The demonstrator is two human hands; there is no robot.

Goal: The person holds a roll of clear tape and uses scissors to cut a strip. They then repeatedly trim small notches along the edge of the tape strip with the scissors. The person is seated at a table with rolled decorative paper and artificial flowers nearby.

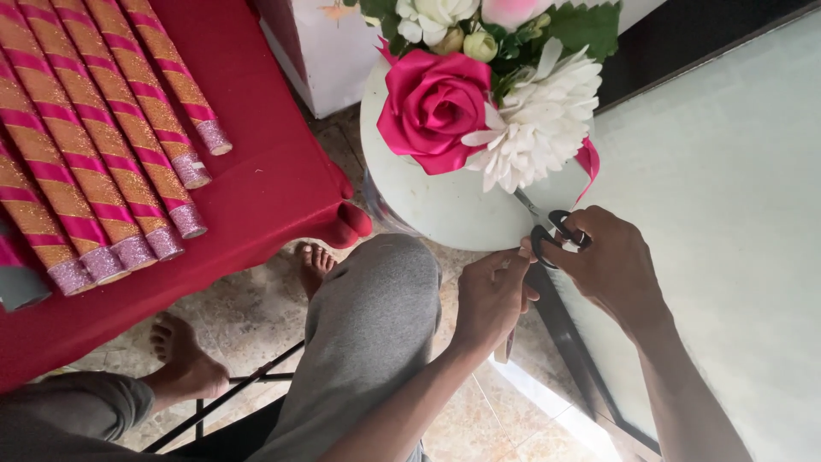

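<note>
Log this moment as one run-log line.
right hand: holds black scissors | left hand: close beside them, grip unclear | scissors: under flower arrangement on round white board | red table: glitter-wrapped rods

My right hand [611, 261] has its fingers curled in a tight grip. My left hand [492, 295] is pinched shut just beside it. Both my arms reach forward.

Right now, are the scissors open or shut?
Cannot tell: the scissors sit in the right hand, blades mostly hidden under the white flower.
</note>
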